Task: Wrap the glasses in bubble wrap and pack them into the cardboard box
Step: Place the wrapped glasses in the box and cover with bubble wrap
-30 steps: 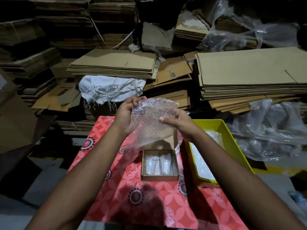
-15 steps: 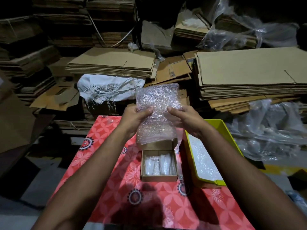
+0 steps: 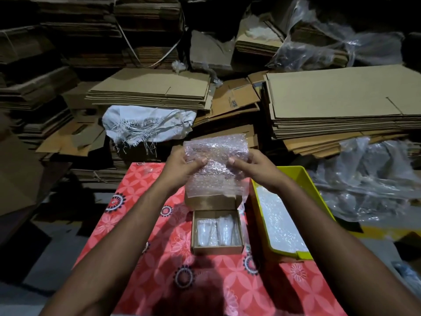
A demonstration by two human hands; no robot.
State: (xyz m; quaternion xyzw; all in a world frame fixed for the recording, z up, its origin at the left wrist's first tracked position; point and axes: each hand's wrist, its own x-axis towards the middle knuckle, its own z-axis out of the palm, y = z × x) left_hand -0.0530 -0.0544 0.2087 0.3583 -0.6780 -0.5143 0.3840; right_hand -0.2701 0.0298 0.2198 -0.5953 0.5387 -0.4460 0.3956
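I hold a sheet of bubble wrap (image 3: 215, 169) upright in the air over the far end of a small open cardboard box (image 3: 216, 247). My left hand (image 3: 182, 166) grips its left edge and my right hand (image 3: 250, 167) grips its right edge, thumbs in front. The sheet's lower part hangs down to the box's raised flap (image 3: 211, 201). Inside the box lie bubble-wrapped glasses (image 3: 216, 231), side by side. Whether a glass sits inside the held wrap I cannot tell.
The box stands on a red flower-patterned cloth (image 3: 159, 258). A yellow tray (image 3: 303, 185) holding white bubble wrap sheets (image 3: 280, 226) lies just right of it. Stacks of flat cardboard (image 3: 341, 99), a white sack (image 3: 148, 124) and clear plastic (image 3: 369, 174) crowd the back and right.
Both hands have raised the bubble wrap and spread it from a bunched shape into a flatter upright sheet, with the hands now further apart on its side edges.
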